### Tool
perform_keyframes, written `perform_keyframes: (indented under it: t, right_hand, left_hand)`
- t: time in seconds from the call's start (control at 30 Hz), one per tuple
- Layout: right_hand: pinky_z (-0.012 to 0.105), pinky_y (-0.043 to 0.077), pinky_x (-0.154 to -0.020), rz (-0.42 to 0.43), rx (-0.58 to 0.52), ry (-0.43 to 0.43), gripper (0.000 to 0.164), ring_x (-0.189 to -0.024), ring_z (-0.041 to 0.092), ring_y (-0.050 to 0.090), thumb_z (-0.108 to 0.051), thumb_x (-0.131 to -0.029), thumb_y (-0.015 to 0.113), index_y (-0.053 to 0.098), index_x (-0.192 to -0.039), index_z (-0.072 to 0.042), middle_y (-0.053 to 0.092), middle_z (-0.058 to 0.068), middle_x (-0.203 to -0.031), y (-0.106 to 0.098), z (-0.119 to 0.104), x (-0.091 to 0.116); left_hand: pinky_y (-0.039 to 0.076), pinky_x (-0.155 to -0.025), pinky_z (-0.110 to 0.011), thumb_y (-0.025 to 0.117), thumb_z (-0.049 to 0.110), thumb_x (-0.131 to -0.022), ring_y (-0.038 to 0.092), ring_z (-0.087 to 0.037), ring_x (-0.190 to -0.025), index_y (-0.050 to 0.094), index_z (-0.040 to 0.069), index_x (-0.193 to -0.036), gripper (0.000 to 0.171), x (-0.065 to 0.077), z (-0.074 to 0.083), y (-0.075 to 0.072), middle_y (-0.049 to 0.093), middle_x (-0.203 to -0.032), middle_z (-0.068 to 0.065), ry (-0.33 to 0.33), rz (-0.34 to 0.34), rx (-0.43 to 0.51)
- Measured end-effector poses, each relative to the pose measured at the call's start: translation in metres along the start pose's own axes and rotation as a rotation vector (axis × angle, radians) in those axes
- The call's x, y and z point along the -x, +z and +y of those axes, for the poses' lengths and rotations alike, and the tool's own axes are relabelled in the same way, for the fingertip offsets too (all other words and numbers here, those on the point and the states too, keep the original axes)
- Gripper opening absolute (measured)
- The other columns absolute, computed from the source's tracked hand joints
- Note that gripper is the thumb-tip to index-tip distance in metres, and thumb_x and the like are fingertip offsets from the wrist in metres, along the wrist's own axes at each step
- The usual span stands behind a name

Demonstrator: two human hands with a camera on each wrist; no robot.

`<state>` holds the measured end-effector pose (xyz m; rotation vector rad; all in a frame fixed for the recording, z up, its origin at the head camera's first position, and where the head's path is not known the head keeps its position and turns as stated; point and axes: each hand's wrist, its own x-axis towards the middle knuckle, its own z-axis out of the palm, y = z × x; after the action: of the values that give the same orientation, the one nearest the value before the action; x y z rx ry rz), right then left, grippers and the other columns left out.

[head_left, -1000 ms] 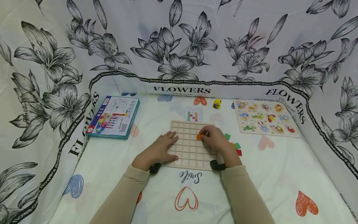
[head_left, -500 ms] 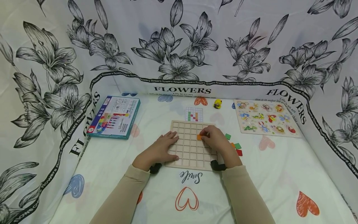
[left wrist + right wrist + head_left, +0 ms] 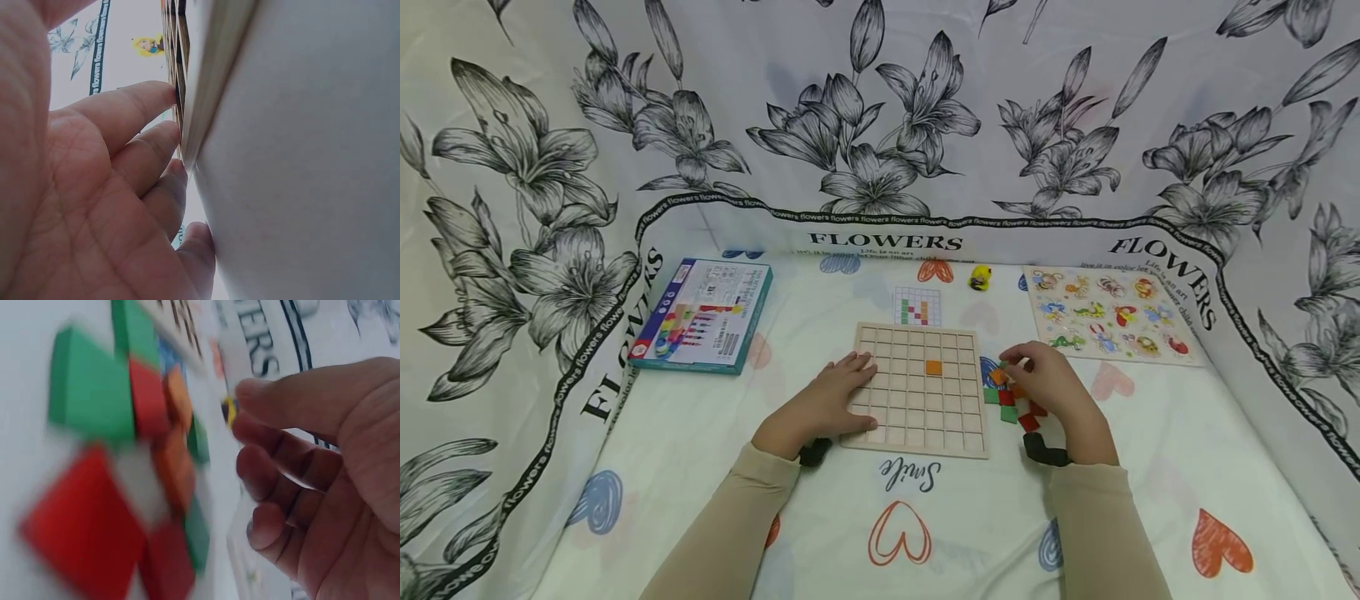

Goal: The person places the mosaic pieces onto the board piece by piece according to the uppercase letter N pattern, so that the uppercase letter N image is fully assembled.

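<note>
A pale wooden grid board (image 3: 901, 412) lies in front of me, with one orange tile (image 3: 933, 367) in a cell of its upper right part. My left hand (image 3: 827, 398) rests its spread fingertips and thumb on the board's left side; the left wrist view shows the fingers (image 3: 134, 112) against the board's edge. To the right of the board my right hand (image 3: 1048, 379) hovers by a small pile of coloured tiles, among them a green tile (image 3: 87, 387) and a red tile (image 3: 87, 519). Its fingers are loosely bent, thumb near forefinger, with nothing seen between them.
Beyond the board lies a small printed pattern card (image 3: 917, 307). A yellow toy figure (image 3: 980, 277) stands behind, with an insect picture board (image 3: 1112, 317) at back right. At back left is a teal-edged box (image 3: 700, 315). Patterned cloth walls surround the table.
My right hand has let go of the orange tile, which stays on the board, and has moved right to the tile pile. The left hand keeps its place.
</note>
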<state>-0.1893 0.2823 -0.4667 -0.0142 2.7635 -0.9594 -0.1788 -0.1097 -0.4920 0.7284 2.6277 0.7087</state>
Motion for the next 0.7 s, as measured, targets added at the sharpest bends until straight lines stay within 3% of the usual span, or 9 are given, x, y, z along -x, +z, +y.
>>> perform_keyframes:
  t: [0.13, 0.27, 0.57, 0.7]
  right_hand:
    - [0.034, 0.052, -0.072, -0.045, 0.02, 0.048, 0.029, -0.092, 0.027, 0.058, -0.018, -0.107, 0.067, 0.075, -0.132, -0.008, 0.066, 0.016, -0.119, -0.005, 0.014, 0.013]
    - [0.034, 0.048, -0.075, -0.079, 0.042, 0.036, 0.028, -0.092, 0.026, 0.055, -0.015, -0.103, 0.073, 0.078, -0.129, -0.008, 0.066, 0.015, -0.121, -0.005, 0.023, 0.02]
    - [0.035, 0.048, -0.077, -0.047, 0.048, 0.024, 0.025, -0.093, 0.027, 0.054, -0.014, -0.101, 0.076, 0.077, -0.126, -0.01, 0.066, 0.015, -0.122, 0.0, 0.028, 0.021]
    - [0.035, 0.048, -0.074, -0.033, 0.026, 0.046, 0.024, -0.089, 0.027, 0.055, -0.015, -0.1, 0.078, 0.074, -0.123, -0.011, 0.067, 0.013, -0.112, 0.0, 0.027, 0.021]
  left_hand:
    - [0.015, -0.138, -0.06, 0.086, 0.038, -0.094, 0.014, -0.034, -0.171, 0.039, 0.007, -0.17, 0.094, 0.0, -0.001, -0.001, 0.024, -0.182, -0.011, 0.001, 0.006, 0.007]
    - [0.014, -0.137, -0.061, 0.086, 0.038, -0.095, 0.013, -0.035, -0.171, 0.038, 0.006, -0.17, 0.094, 0.002, -0.001, -0.001, 0.022, -0.182, -0.012, 0.007, -0.004, 0.011]
    - [0.016, -0.137, -0.062, 0.086, 0.036, -0.094, 0.015, -0.035, -0.171, 0.04, 0.006, -0.169, 0.093, 0.004, 0.001, -0.002, 0.025, -0.181, -0.012, 0.013, 0.01, 0.023]
    - [0.015, -0.137, -0.061, 0.086, 0.036, -0.095, 0.015, -0.035, -0.171, 0.039, 0.006, -0.169, 0.093, 0.004, 0.002, -0.002, 0.024, -0.182, -0.012, 0.01, 0.008, 0.021]
